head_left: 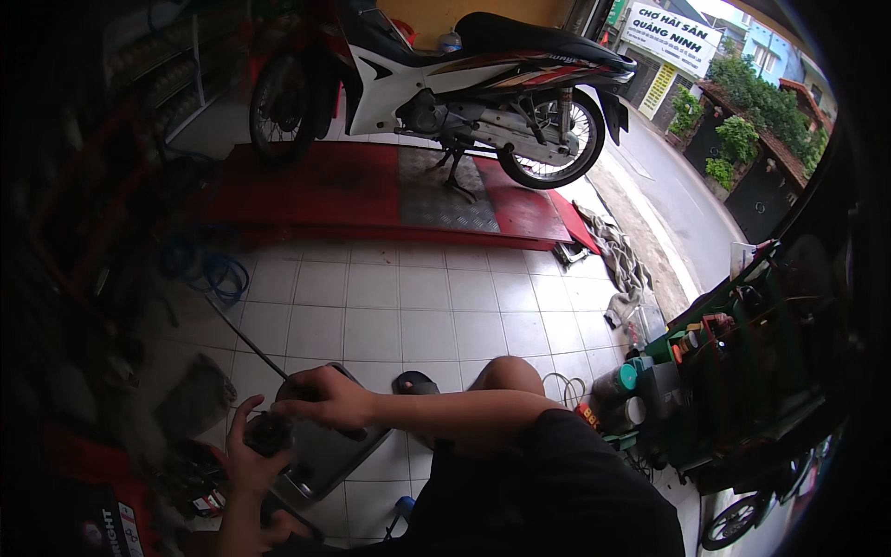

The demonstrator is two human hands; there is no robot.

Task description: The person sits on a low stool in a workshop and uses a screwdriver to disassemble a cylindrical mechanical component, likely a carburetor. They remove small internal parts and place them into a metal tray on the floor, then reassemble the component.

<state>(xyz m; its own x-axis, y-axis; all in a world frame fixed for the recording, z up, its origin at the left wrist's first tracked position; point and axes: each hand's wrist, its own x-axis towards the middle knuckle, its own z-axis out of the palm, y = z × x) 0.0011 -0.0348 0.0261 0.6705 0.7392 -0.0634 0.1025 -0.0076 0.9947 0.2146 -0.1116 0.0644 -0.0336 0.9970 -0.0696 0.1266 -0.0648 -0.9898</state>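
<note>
In the lower left, my left hand is closed around a small, dark, rounded part, with the thumb and fingers at its sides. Its exact kind is too dark to make out. My right hand reaches across from the right, fingers curled, their tips close against the top of that part. Whatever the right fingers grip is hidden. From the far side of this hand a thin dark rod slants away to the upper left; I cannot tell whether the hand holds it. Beneath both hands lies a grey metal tray.
A motorbike stands on a red lift platform ahead. A coiled blue hose lies on the tiled floor at left. Right of me are a rack of tools and bottles and a crumpled cloth.
</note>
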